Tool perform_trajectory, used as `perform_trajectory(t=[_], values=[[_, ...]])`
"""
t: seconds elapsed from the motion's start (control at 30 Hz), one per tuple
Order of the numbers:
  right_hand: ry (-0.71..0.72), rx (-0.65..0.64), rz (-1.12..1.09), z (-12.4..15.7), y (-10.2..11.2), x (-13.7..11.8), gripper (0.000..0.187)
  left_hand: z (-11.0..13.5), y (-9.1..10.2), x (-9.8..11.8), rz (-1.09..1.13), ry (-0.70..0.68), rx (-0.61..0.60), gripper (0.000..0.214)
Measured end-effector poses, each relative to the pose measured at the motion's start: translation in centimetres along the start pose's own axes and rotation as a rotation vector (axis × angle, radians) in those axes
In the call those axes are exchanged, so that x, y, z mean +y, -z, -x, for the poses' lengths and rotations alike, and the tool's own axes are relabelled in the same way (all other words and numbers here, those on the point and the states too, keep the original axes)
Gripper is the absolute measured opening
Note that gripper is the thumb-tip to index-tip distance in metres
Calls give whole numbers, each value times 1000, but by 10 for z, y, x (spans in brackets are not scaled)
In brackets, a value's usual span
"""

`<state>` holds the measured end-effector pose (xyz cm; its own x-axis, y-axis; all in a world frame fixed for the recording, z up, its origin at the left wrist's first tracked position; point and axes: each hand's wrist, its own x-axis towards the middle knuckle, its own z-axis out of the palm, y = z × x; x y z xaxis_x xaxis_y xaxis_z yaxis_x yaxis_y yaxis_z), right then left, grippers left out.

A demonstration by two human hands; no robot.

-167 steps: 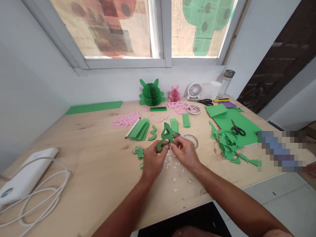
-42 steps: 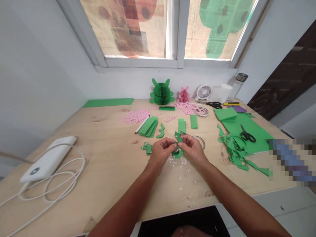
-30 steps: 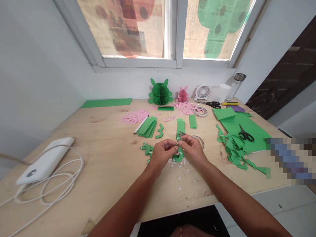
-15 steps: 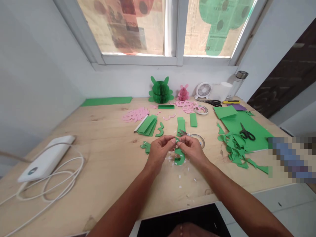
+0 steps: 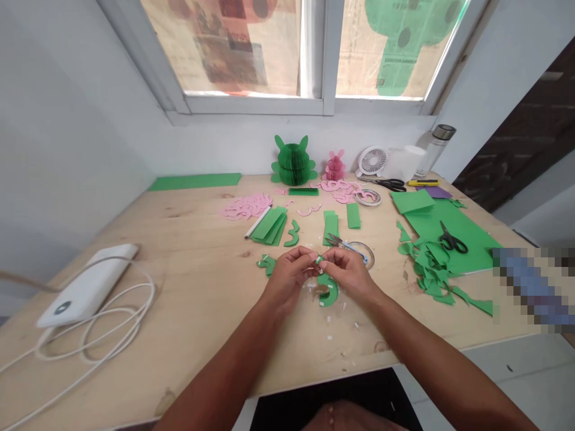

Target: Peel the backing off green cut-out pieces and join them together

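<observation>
- The curved green paper piece [image 5: 328, 292] is being held between the worktop [image 5: 202, 311]'s front and far edges, well in from both side edges. Whether its lower curve is being supported by the surface cannot be told.
- A narrow pinch is being applied to the upper end by the left hand [image 5: 290, 276]; a similar thumb-and-finger pinch is being applied by the right hand [image 5: 348, 270].
- The piece is being judged very light, thin and easily bent, with little tendency to slip. Creasing or tearing is being considered likeliest where the curve narrows.
- A hold on the broad flat of the curve, by its outer edges, is being recommended. Direct contact with the small white strips on its face is being advised against, as these may be adhesive.
- The upper end is being covered by the fingertips; its outline and number of layers cannot be made out.
- The green cutouts [image 5: 266, 263] toward the worktop's left edge are being partly hidden by the left hand.
- The handles of the blue-handled scissors [image 5: 345, 245] are being partly masked by the right hand.
- A pixelated patch [image 5: 532, 287] is being shown at the worktop's right edge; its contents cannot be identified.
- The white cable [image 5: 135, 308] is being cut off at the left of the view.
</observation>
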<state>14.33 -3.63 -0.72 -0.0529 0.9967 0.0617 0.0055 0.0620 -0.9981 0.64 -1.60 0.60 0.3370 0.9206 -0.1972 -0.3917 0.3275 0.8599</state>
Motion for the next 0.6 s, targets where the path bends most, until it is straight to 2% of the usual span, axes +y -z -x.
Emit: perform_trajectory(t=[0.1, 0.17, 0.23, 0.3, 0.37, 0.47, 0.6], values=[[-9, 42, -21, 0, 0, 0, 16, 1, -2, 0, -168, -116, 71, 17], [-18, 94, -26, -1, 1, 1, 18, 3, -2, 0, -389, -328, 176, 18], [-25, 141, -24, -2, 1, 4, 19, 5, -2, 1, -668, -597, 242, 12], [-17, 171, -7, -2, 2, 8, 19, 6, -1, 0, -922, -837, 229, 7], [-2, 183, 25, -3, 3, 11, 19, 6, 1, -2, -1091, -996, 192, 8], [14, 184, 88, -3, 4, 12, 19, 2, 3, -7, -1234, -1101, 156, 10], [43, 178, 232, -1, 5, 8, 18, -1, 5, -8, -1311, -1137, 139, 12]])
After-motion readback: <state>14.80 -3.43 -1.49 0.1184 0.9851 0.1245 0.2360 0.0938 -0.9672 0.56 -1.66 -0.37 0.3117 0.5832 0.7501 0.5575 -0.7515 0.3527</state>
